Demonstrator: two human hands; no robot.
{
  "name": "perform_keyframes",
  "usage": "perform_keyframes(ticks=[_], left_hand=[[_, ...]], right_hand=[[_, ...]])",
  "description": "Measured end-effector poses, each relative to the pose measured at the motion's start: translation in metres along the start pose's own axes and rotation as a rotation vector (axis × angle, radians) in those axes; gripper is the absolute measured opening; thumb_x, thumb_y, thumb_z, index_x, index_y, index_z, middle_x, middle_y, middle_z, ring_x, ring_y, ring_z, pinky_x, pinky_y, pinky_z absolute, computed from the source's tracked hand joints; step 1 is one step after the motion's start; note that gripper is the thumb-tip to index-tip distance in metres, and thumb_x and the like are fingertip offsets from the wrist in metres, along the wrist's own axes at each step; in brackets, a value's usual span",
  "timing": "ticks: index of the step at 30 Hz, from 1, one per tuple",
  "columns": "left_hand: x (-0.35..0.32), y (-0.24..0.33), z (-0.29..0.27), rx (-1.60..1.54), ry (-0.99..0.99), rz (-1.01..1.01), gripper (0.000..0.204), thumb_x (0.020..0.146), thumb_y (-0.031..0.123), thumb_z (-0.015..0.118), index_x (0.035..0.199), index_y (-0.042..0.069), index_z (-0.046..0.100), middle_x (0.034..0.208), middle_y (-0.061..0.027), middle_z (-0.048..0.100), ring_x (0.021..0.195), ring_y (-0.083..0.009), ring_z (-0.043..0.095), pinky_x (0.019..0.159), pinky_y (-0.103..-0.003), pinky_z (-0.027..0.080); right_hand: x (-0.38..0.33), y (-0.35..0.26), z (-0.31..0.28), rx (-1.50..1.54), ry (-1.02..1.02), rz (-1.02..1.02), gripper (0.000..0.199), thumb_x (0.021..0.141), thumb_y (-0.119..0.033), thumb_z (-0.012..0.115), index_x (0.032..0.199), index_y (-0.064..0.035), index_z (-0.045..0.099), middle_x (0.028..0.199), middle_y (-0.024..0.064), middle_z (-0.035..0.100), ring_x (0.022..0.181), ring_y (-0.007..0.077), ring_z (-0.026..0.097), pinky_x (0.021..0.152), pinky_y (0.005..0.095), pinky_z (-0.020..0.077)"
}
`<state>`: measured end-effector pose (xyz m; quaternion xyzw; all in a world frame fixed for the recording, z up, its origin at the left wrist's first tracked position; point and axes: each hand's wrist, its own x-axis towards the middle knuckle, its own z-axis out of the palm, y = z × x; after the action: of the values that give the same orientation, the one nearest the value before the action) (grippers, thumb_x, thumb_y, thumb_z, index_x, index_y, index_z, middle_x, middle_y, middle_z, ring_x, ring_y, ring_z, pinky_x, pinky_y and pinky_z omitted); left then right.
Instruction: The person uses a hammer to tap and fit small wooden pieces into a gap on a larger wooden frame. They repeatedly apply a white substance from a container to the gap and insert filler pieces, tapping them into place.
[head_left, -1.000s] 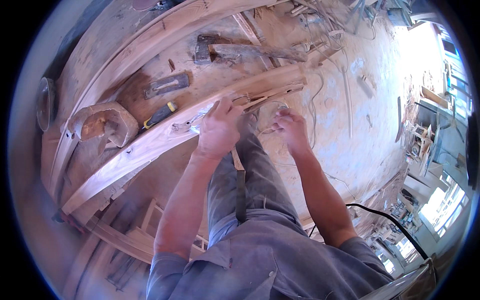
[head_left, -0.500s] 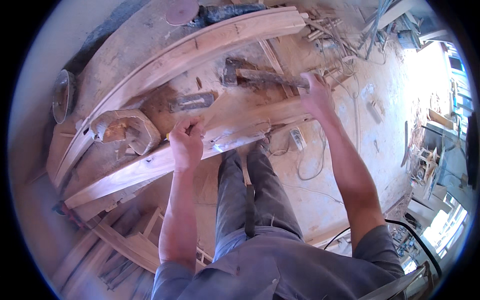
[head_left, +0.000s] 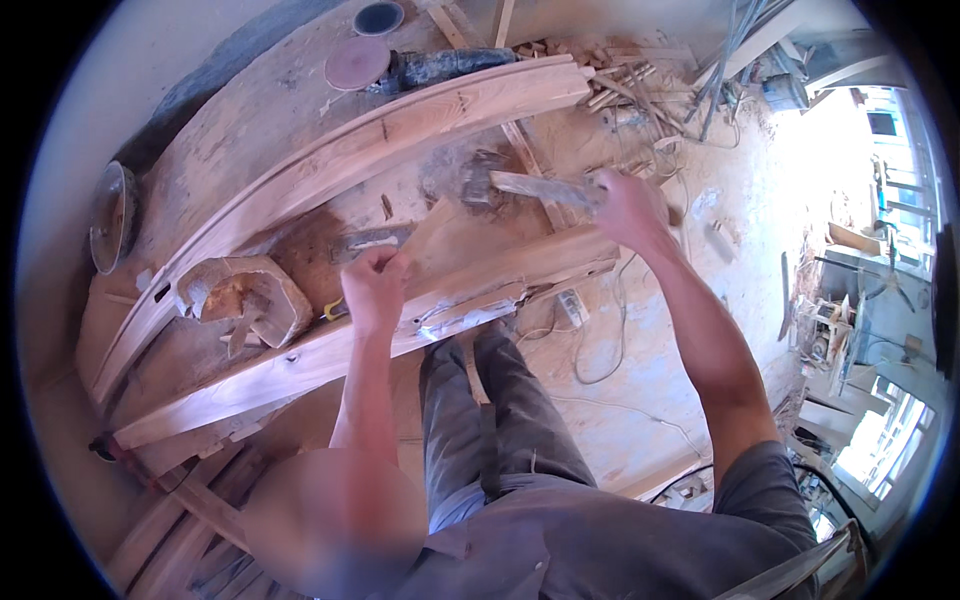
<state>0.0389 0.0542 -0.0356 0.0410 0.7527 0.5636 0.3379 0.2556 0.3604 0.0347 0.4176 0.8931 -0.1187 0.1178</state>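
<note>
My right hand [head_left: 630, 212] is wrapped around the wooden handle of a hammer [head_left: 540, 188]. The hammer's dark, blurred head is raised to the left, above the bench. Lower and further left, my left hand [head_left: 373, 288] is closed in a pinch over a long pale timber [head_left: 260, 378]; whatever its fingers hold is too small or hidden to make out. Beside that hand lies a tool with a yellow handle [head_left: 335, 309], partly covered by it. The timber runs from lower left to upper right in front of my legs, its near side rough and splintered near the middle.
A long curved wooden piece [head_left: 330, 150] lies beyond. Between the timbers are a rough hollow wooden block [head_left: 245, 300] and a dark flat tool [head_left: 370, 241]. A grinder-like power tool [head_left: 450, 68] sits behind. Cords and a power strip [head_left: 573, 308] lie on the floor. Scrap wood is heaped far right.
The view has shifted slightly, so the timbers appear lower. The hammer's head has moved right and down in the picture. My left hand stays pinched, and more of the yellow handle shows beside it.
</note>
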Motion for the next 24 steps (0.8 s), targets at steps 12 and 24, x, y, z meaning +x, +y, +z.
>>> perform_keyframes(ticks=[12, 24], left_hand=[[0.06, -0.012, 0.147, 0.362, -0.141, -0.05, 0.015, 0.09, 0.014, 0.071, 0.086, -0.001, 0.075, 0.068, -0.0064, 0.071, 0.06, -0.011, 0.066, 0.057, -0.027, 0.052], [0.053, 0.004, 0.169, 0.517, -0.072, 0.015, 0.021, 0.086, 0.025, 0.078, 0.086, 0.003, 0.078, 0.074, -0.0133, 0.073, 0.065, -0.0283, 0.071, 0.066, -0.039, 0.057]], right_hand=[[-0.133, 0.054, -0.029, 0.787, -0.24, 0.374, 0.019, 0.089, -0.016, 0.07, 0.097, -0.0025, 0.06, 0.074, 0.0037, 0.057, 0.064, 0.011, 0.053, 0.057, 0.0308, 0.0447], [-0.031, 0.091, -0.009, 0.597, -0.241, 0.047, 0.027, 0.09, -0.018, 0.072, 0.101, 0.0024, 0.056, 0.076, 0.0176, 0.061, 0.067, 0.0244, 0.06, 0.064, 0.0419, 0.0479]])
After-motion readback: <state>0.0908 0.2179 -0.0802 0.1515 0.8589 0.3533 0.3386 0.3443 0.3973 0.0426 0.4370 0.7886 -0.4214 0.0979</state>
